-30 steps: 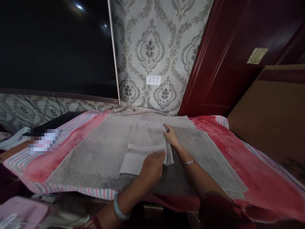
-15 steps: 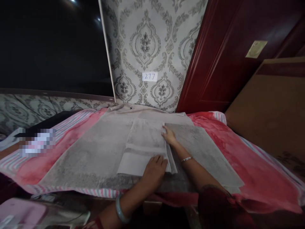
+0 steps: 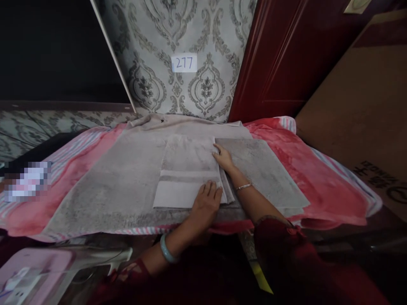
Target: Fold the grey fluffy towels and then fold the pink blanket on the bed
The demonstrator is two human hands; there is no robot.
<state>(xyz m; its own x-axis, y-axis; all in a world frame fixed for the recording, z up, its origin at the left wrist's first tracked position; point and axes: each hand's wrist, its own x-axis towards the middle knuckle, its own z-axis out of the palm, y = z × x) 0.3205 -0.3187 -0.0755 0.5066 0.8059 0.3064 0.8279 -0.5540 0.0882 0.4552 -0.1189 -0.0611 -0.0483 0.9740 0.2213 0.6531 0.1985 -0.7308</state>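
Note:
A folded light grey cloth (image 3: 184, 159) with a darker band across its lower part lies in the middle of a larger grey cloth (image 3: 111, 186). My left hand (image 3: 207, 202) rests palm down on the folded cloth's lower right corner, fingers stretched out flat. At the folded cloth's upper right edge is my right hand (image 3: 223, 158), its thumb and forefinger apart and touching the fold. Several layers show loosely along that right edge, between my two hands. The underside of both palms is hidden.
Under the grey cloth spreads a red and pink blanket (image 3: 327, 186) with striped edges. A patterned wall with a "277" label (image 3: 184, 62), a dark screen (image 3: 57, 55) and a red door (image 3: 270, 63) stand behind. A cardboard box (image 3: 359, 101) is at right, a pink object (image 3: 41, 267) lower left.
The camera view has tilted downward, so the wall and label sit higher. Both hands stay at about the same places on the folded cloth, which keeps its shape.

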